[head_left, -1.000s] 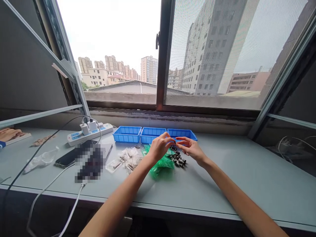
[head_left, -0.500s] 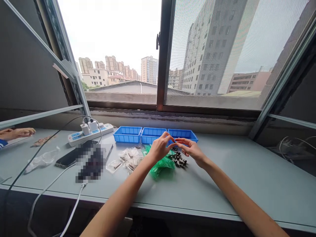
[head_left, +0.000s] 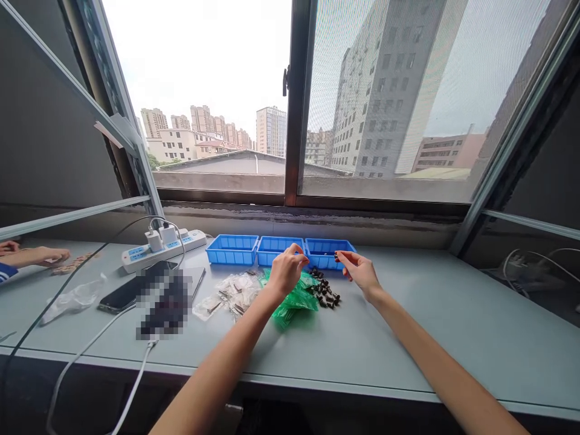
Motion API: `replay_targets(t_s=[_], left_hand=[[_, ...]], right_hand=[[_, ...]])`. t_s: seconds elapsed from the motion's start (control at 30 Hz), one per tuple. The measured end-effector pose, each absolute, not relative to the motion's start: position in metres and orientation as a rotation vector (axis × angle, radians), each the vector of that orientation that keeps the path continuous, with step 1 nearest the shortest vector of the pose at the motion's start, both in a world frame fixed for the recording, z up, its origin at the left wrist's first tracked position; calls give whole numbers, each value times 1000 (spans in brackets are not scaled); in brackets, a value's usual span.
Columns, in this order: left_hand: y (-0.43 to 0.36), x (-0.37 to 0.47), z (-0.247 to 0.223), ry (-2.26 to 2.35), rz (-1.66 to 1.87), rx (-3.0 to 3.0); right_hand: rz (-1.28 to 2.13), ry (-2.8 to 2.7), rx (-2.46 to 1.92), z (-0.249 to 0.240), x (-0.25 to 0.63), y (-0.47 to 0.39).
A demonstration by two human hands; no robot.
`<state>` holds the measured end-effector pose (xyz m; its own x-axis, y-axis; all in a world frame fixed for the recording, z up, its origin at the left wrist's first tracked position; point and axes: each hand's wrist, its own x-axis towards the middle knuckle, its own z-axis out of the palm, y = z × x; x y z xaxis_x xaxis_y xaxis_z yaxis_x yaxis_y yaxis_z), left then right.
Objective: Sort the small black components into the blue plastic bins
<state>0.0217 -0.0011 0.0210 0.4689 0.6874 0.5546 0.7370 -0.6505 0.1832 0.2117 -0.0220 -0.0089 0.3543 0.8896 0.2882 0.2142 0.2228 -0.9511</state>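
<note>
My right hand (head_left: pixel 360 277) pinches a small black part (head_left: pixel 336 256) in front of the right blue bin (head_left: pixel 319 261). To its left, my left hand (head_left: pixel 286 270) is closed above a green plastic bag (head_left: pixel 299 299); whatever its fingertips hold, if anything, is too small to make out. A pile of small black parts (head_left: pixel 327 294), the same dark colour as the held one, lies on the table between and below the hands. Left of the green bag is a heap of clear plastic bags (head_left: pixel 235 290) with small metal pieces.
Two more blue bins, the left bin (head_left: pixel 232 249) and the middle bin (head_left: pixel 272 257), line the back. Leftward are a power strip (head_left: pixel 181 244), a phone (head_left: pixel 120 296), a white cable (head_left: pixel 144 365) and another person's hand (head_left: pixel 49 256) near brown pieces (head_left: pixel 75 264).
My hands have moved apart from where they met; the right now shows a black part at its fingertips. The view has shifted slightly. The other person's hand moved a little right.
</note>
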Motion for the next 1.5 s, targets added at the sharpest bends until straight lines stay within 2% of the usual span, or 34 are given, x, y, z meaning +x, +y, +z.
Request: replay_targets(t_s=[0.2, 0.73, 1.03, 1.5], left_hand=[[-4, 20, 23, -1301, -874, -2616], [0, 21, 22, -1314, -908, -2577], [-5, 21, 26, -1283, -909, -2604], [-4, 21, 21, -1277, -898, -2611]], right_hand=[[572, -1099, -1365, -9, 213, -24], [490, -1549, -1372, 9, 214, -36], [895, -1964, -1581, 10, 222, -50], [687, -1982, -1597, 1, 224, -37]])
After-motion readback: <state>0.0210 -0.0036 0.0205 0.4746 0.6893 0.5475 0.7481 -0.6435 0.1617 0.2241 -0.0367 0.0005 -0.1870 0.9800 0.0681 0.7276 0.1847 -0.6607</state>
